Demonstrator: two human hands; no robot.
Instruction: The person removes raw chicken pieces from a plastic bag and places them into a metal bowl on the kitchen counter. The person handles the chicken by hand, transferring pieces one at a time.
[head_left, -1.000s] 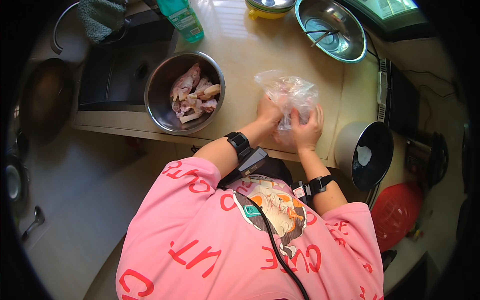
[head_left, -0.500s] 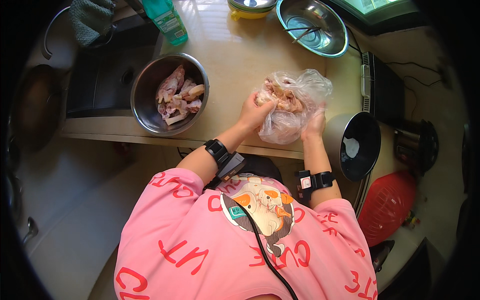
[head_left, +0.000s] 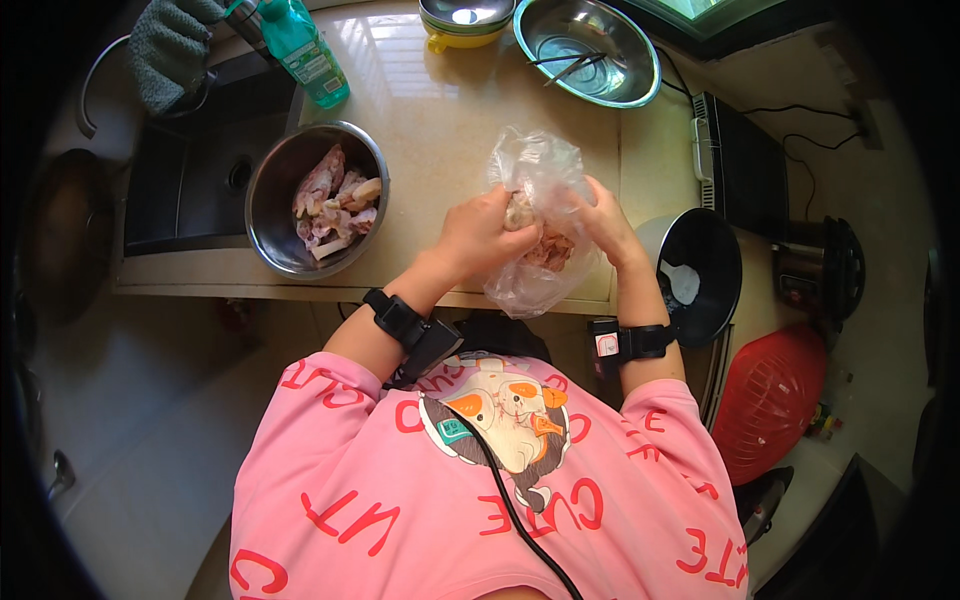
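A clear plastic bag with bony raw meat in it is held over the front edge of the counter. My left hand is closed at its left side, thumb and fingers around a pale lump of the meat; whether plastic lies between cannot be made out. On the other side my right hand grips the bag's film, some fingertips hidden behind it. Left of the bag stands a steel bowl holding several raw, pinkish meat pieces with bone showing.
Left of the bowl is a dark sink, with a green bottle behind. A steel basin with dark utensils and stacked bowls stand at the back. At right are a dark pot, a rice cooker and a red bag.
The bag has been turned and drawn slightly left and nearer me. My left hand has shifted to curl over the meat, and my right hand has moved up the bag's side. The view has shifted too.
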